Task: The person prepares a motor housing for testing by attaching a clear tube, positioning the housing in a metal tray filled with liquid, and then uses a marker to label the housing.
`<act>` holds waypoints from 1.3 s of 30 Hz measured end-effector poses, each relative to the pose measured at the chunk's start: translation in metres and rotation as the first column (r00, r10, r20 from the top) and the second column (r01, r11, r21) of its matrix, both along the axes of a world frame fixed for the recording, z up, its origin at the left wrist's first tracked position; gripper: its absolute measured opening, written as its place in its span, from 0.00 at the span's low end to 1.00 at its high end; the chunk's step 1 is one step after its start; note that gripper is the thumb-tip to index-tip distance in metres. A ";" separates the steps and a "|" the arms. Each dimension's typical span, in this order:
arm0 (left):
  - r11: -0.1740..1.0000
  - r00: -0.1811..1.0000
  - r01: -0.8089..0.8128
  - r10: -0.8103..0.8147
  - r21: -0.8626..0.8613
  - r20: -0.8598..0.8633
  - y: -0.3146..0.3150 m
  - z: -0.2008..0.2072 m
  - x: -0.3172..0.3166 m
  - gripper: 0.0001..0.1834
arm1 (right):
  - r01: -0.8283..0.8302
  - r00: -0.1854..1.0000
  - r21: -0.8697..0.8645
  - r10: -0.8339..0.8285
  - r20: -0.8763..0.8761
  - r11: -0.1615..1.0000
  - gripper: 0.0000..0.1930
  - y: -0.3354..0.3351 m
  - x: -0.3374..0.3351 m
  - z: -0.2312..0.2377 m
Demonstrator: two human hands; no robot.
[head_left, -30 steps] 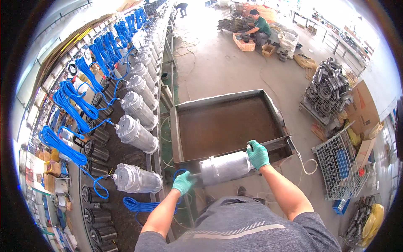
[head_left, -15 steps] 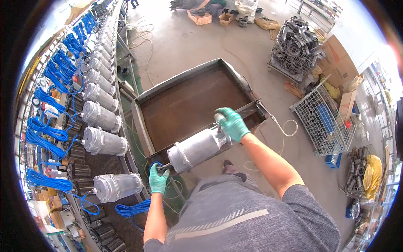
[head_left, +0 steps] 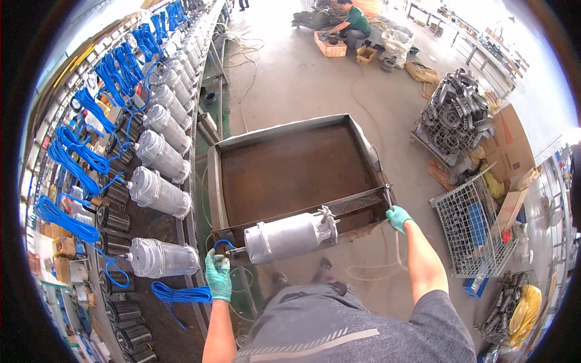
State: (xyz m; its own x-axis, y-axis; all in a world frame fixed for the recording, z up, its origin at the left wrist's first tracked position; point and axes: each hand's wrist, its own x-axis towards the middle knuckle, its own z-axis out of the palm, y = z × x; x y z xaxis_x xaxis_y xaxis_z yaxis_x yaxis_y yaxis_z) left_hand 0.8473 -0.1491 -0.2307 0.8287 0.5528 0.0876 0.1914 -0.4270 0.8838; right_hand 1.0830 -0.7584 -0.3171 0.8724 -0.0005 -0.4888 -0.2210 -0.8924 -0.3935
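A silver cylindrical pump housing point(head_left: 289, 237) lies on its side across the near edge of the rectangular metal tank point(head_left: 219, 187). At its left end, my gloved left hand point(head_left: 218, 276) has its fingers closed around the short blue cable point(head_left: 224, 242). My right hand point(head_left: 397, 218), also in a green glove, is closed around an air hose fitting point(head_left: 388, 195) at the tank's right near corner. The pale hose point(head_left: 398, 249) hangs below that hand. A coiled blue cable point(head_left: 181, 293) lies left of my left forearm.
Similar silver housings point(head_left: 163, 259) line the bench on the left, with blue cable bundles point(head_left: 66, 219) beside them. To the right stand a wire cage point(head_left: 469, 230) and a heap of metal parts point(head_left: 454, 112). A person point(head_left: 356, 27) crouches at the far side by boxes.
My right hand has left the housing's right end and moved right to the hose fitting. My left hand stays by the housing's left end. The view has tilted up, bringing the crouching person in.
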 end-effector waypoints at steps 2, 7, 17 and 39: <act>1.000 0.999 0.017 -0.017 0.005 0.029 -0.008 0.008 0.003 0.26 | 0.405 0.913 0.425 -0.336 -0.229 0.810 0.11 0.029 -0.006 0.021; 0.990 0.986 0.133 -0.127 -0.052 0.108 -0.049 0.045 0.017 0.25 | 0.306 0.928 0.730 -0.361 -0.087 0.611 0.07 0.097 -0.053 0.070; 0.862 0.926 0.354 -0.268 -0.364 0.267 -0.144 0.085 0.055 0.31 | -0.476 0.872 0.525 0.305 0.382 0.705 0.10 0.305 -0.145 0.145; 0.370 0.905 -0.419 0.104 -0.829 -0.412 0.051 -0.058 0.039 0.14 | -0.145 0.944 0.698 -0.113 0.310 0.702 0.26 0.253 -0.046 0.053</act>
